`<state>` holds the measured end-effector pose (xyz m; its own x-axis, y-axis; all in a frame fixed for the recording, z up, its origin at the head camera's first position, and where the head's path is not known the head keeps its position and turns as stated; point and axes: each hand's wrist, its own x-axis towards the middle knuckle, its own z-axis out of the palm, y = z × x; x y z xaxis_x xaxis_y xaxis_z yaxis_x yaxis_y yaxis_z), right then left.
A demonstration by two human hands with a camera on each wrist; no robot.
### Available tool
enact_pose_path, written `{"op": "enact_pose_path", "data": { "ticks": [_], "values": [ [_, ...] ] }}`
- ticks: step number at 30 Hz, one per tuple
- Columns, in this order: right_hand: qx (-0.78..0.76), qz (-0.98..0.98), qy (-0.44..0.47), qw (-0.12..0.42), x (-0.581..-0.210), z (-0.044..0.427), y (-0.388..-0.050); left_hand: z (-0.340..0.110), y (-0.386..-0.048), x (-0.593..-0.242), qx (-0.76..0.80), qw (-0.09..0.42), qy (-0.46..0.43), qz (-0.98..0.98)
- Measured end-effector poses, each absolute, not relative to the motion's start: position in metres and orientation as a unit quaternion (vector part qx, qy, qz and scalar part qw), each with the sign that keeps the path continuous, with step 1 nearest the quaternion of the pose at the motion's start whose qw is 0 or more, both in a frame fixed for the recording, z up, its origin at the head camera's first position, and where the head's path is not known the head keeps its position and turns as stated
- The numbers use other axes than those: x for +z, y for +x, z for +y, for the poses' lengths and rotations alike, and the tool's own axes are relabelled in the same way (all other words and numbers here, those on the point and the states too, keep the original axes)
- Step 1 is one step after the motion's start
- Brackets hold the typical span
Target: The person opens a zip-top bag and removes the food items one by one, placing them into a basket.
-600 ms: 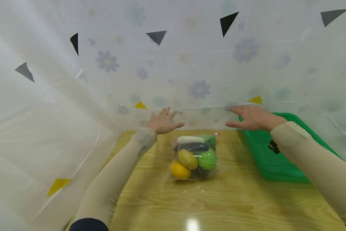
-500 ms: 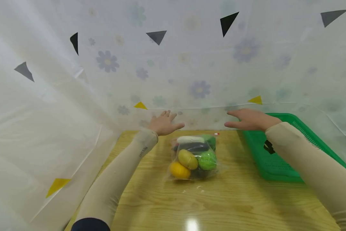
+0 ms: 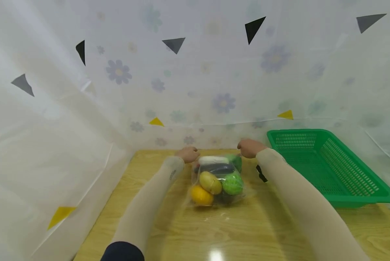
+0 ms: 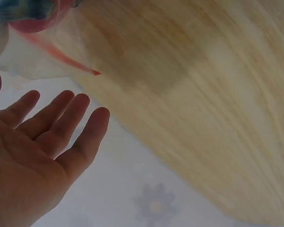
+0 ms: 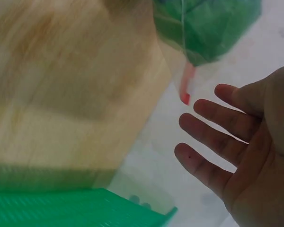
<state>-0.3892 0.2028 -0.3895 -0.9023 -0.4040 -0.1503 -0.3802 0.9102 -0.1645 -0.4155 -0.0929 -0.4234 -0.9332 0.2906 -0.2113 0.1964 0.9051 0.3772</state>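
Observation:
A clear zip bag of vegetables and fruit lies on the wooden table. Through its plastic show a long white piece, a dark purple eggplant, a brownish-yellow potato-like piece, a yellow-orange fruit and a light green cabbage. My left hand is at the bag's far left corner; in the left wrist view its fingers are spread and loosely bent, apart from the red zip strip. At the far right corner, my right hand has loosely bent fingers close to the red zip end, holding nothing.
On the right stands a green plastic basket with perforated walls, beside my right forearm. Behind the table and along its left side hangs a whitish flowered sheet with coloured triangles.
Both hands have come down and inward to the bag's far corners, with fingers more bent. The right arm has swung left, uncovering more of the basket. The bag has stayed in place.

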Motion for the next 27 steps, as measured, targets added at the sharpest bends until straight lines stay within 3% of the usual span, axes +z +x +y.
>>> {"op": "enact_pose_path", "data": {
  "ticks": [4, 8, 14, 19, 22, 27],
  "values": [
    [-0.065, 0.972, -0.192, 0.115, -0.407, 0.198, -0.393, -0.106, -0.445, -0.471, 0.189, 0.158, 0.159, 0.956],
    [-0.075, 0.973, -0.183, 0.119, -0.419, 0.202, -0.395, -0.109, -0.457, -0.491, 0.238, 0.191, 0.141, 0.942],
    [-0.073, 0.97, -0.208, 0.1, -0.424, 0.206, -0.396, -0.112, -0.408, -0.456, 0.332, 0.225, 0.07, 0.913],
    [-0.08, 0.968, -0.23, 0.068, -0.409, 0.212, -0.388, -0.113, -0.399, -0.446, 0.408, 0.231, 0.07, 0.88],
    [-0.111, 0.965, -0.232, 0.052, -0.392, 0.22, -0.379, -0.113, -0.405, -0.438, 0.453, 0.219, 0.077, 0.861],
    [-0.177, 0.957, -0.226, 0.034, -0.364, 0.233, -0.358, -0.116, -0.4, -0.412, 0.485, 0.149, 0.116, 0.854]
  ]
}}
